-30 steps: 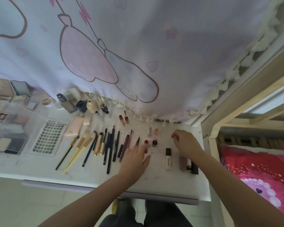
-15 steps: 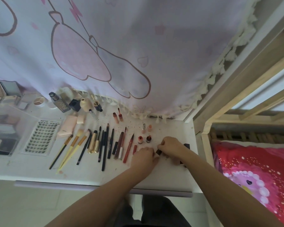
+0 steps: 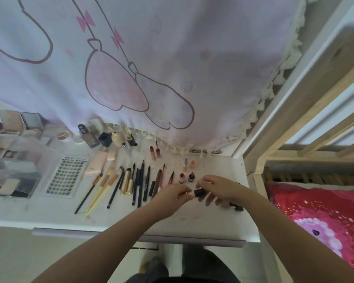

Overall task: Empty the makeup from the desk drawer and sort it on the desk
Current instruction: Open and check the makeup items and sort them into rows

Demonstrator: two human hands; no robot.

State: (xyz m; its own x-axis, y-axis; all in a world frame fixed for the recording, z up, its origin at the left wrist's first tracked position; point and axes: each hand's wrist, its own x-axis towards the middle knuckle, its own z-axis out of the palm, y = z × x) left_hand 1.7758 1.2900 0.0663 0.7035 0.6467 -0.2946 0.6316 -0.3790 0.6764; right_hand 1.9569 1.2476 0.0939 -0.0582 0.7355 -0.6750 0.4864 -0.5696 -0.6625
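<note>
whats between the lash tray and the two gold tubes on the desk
In the head view, three gold-ferruled makeup brushes and a thin black brush lie on the desk between the lash tray and the gold tubes.

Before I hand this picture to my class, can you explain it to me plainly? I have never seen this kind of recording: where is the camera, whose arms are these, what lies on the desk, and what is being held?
There is no machine here. A person wears a wide-angle camera on the head, so you look forward and down along their own bare arms. The white desk stands under a hanging pink curtain. Makeup is laid out in groups: brushes and dark pencils in a row, small nail polish bottles beside them, a sheet of false lashes, a pink tube, and clear boxes of compacts at the left edge. The left hand and right hand meet over the desk, both with a grip on one small dark-capped item. Whether they are opening or closing it cannot be told.
</note>
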